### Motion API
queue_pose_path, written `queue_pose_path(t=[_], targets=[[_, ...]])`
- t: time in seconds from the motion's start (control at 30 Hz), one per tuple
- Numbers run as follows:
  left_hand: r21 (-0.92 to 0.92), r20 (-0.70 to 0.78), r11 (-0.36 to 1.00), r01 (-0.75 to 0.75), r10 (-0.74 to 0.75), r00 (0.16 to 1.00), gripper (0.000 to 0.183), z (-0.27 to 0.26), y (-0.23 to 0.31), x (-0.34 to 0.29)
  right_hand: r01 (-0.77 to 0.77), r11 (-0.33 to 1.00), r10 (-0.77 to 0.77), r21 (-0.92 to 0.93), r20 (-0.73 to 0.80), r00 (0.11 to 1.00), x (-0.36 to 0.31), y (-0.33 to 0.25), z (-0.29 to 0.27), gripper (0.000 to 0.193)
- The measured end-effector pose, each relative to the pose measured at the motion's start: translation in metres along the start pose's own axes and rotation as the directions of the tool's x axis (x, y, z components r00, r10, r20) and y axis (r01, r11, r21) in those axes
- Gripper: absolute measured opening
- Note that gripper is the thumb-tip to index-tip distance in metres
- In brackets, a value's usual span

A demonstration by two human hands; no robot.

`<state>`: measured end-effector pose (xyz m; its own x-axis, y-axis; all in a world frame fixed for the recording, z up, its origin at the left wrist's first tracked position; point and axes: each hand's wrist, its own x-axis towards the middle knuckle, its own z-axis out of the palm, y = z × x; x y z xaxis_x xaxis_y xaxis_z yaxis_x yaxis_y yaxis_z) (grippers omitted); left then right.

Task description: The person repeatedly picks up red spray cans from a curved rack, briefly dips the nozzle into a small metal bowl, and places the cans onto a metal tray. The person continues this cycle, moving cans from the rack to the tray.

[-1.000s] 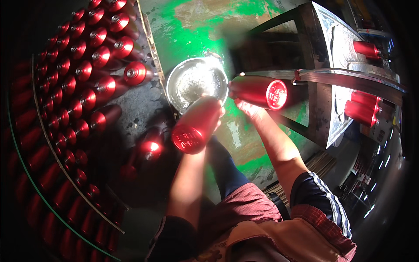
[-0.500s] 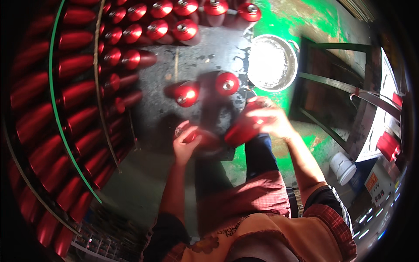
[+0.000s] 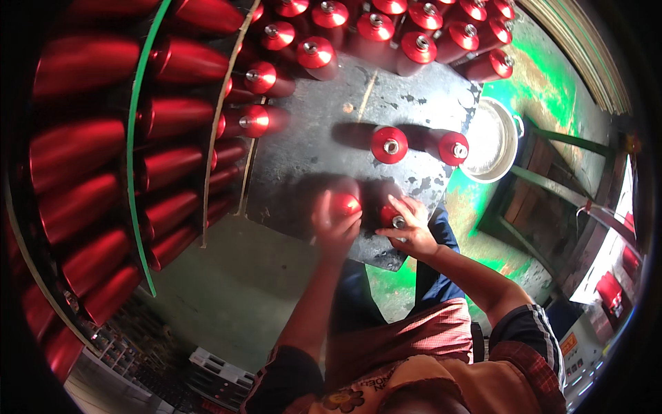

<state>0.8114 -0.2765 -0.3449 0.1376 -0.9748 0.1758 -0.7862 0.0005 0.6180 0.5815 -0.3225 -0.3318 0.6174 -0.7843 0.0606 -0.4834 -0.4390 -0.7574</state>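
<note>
My left hand (image 3: 334, 224), smeared by motion, is closed around a shiny red metal bottle (image 3: 347, 203) over the near part of the dark tabletop (image 3: 310, 159). To its right, the fingers and thumb of my right hand (image 3: 414, 229) curve around the top of another red bottle (image 3: 391, 216), whose bare metal neck points up between them. Two more red bottles stand upright just beyond my hands: one red bottle (image 3: 389, 146) in the middle and another red bottle (image 3: 453, 148) by the table's right edge.
Several upright red bottles (image 3: 374, 27) crowd the far side of the table. On the left, racks hold rows of lying red bottles (image 3: 181, 127) behind a green strip (image 3: 131, 138). A round metal basin (image 3: 512, 153) sits beyond the right edge, beside a dark metal frame (image 3: 552, 183).
My view has swung left. The bottle in my right hand has gone from tilted by the table edge to upright at the tabletop. My left hand's bottle has moved farther over the table.
</note>
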Motion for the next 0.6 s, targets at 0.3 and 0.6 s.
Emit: queue_pose_path(t=[0.3,0.6], targets=[[0.14,-0.201,0.982,0.128,-0.098,0.975,0.056,-0.048,-0.104,0.183,0.08,0.994,-0.091,-0.075,-0.16,0.983,0.252,0.03,-0.031,0.066],[0.077,-0.418,0.997,0.022,0.012,0.909,0.042,-0.015,-0.155,0.201,-0.005,0.974,-0.074,-0.226,-0.341,0.937,0.366,0.096,0.041,0.046]])
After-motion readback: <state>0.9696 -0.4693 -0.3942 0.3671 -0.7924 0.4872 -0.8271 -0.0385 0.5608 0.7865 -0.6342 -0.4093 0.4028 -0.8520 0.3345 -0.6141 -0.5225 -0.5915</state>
